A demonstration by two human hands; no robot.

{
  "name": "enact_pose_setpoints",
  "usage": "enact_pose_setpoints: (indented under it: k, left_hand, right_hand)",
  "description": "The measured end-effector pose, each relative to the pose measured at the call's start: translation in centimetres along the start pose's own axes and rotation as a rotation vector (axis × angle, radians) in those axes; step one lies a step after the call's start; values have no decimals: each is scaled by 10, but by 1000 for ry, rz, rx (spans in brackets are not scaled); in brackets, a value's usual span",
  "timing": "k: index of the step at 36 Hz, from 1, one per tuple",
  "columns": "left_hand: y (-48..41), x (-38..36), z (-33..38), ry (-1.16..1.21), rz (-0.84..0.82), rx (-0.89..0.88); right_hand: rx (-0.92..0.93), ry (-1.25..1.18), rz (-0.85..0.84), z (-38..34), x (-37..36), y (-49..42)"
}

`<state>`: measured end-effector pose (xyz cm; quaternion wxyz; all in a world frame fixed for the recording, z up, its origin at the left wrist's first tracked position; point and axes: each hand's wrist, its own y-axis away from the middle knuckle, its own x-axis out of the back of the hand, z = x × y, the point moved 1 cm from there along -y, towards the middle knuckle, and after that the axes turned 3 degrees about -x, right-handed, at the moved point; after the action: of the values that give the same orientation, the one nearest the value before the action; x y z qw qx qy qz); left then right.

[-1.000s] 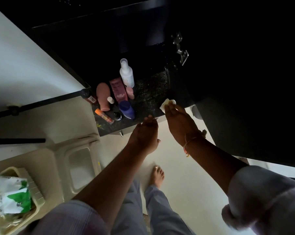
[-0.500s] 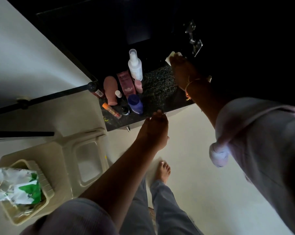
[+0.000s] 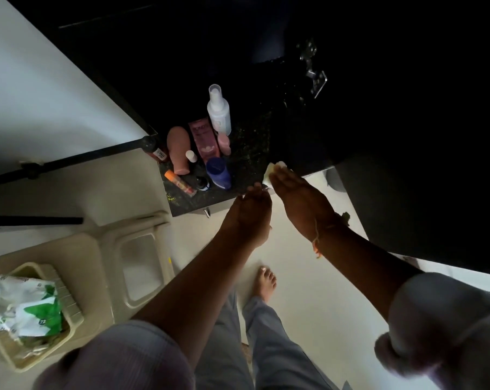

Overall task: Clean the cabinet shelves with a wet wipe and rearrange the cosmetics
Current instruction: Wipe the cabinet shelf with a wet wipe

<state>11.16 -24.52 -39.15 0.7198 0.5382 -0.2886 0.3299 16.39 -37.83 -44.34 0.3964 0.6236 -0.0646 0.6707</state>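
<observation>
The right hand [image 3: 300,198] presses the pale folded wet wipe [image 3: 273,168] with straight fingers [image 3: 283,178] at the front right edge of the dark speckled shelf [image 3: 252,147]. The cosmetics bottles [image 3: 207,153] stand leftward, nearer the left hand [image 3: 252,218], whose grip I cannot tell.

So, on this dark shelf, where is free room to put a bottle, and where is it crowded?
Free: the bare speckled shelf between the blue bottle and the wipe under the right hand, running back into the dark. Crowded: the left end, from the white spray bottle to the orange tube.
</observation>
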Motion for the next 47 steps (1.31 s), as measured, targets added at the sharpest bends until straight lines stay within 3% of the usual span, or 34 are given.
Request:
enact_pose_setpoints:
  k: [5, 12, 15, 19, 24, 29, 31, 34, 38, 42, 44, 47]
  left_hand:
    - [-2, 1, -2, -3, -3, 9]
    - [-7, -7, -2, -30, -4, 8]
    - [-9, -14, -3, -18, 8, 19]
    - [-14, -22, -4, -20, -4, 37]
    - [-15, -27, -3, -35, 27, 40]
    - [-11, -26, -3, -78, 49, 27]
    - [-4, -30, -3, -83, 78, 16]
    - [8, -41, -5, -76, 151, -29]
    - [22, -53, -3, -101, 220, -56]
    - [29, -55, 0, -58, 277, -16]
    - [30, -52, -1, -31, 290, 10]
    - [28, -50, -4, -1, 256, 46]
  right_hand:
    - [-53, 0, 22, 24, 4, -29]
    - [-484, -374, 90, 78, 33, -92]
    - [-547, -503, 125, 83, 50, -113]
    - [-556, -573, 199, 73, 58, -124]
    - [-333, -563, 163, 45, 55, -112]
    - [-227, -545, 172, 19, 31, -75]
    - [-171, -454, 178, 10, 20, -53]
    - [-62, -313, 320, 0, 9, -17]
    - [30, -179, 289, -6, 9, 9]
    - [-30, -461, 255, 4, 14, 5]
    - [-226, -666, 276, 18, 21, -2]
    - [-415, -759, 166, 41, 26, -28]
